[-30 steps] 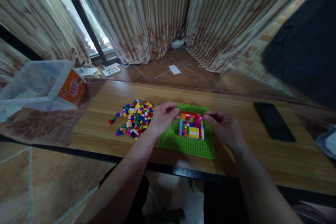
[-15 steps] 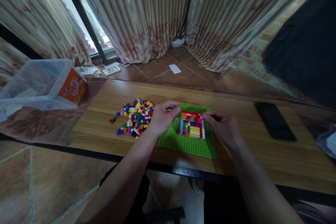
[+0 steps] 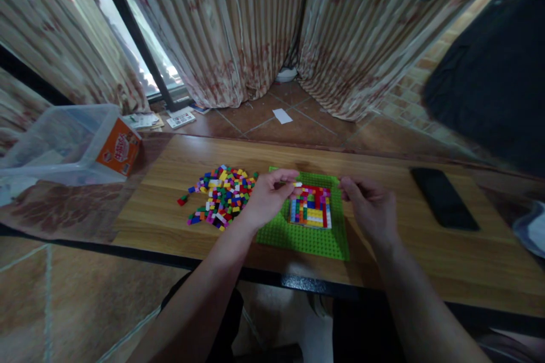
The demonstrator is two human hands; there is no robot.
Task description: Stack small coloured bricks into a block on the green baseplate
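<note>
Baseplate, green studded plastic, square (image 3: 302, 242), flat on my long wood-grain table with black edge (image 3: 157, 221), between my 2 hands. On it, a roughly square multicoloured patch of small plastic bricks (image 3: 313, 207): red along the far edge, light blue at left, white at right, yellow near the close side. My left hand (image 3: 269, 195) is over the baseplate's left part, thumb and fingers pinching 1 small white plastic brick (image 3: 297, 184) near the patch's far left corner. My right hand (image 3: 374, 204) is beside the baseplate's right edge, fingers curled, thumb near index finger; can't tell if anything is between them. Loose pile of mixed-colour plastic bricks (image 3: 225, 195) on the table, left of the baseplate, just beside my left hand; 1 small red-and-green clump (image 3: 183, 200) at the pile's left. Black flat rectangular phone (image 3: 444, 198) on the table, well right of my right hand. Clear plastic bin (image 3: 59, 142) with orange label (image 3: 119, 148) past the table's left end. Striped beige-and-rust fabric curtains (image 3: 213, 22) behind, white paper sheet (image 3: 282, 116) on brown floor tiles.
</note>
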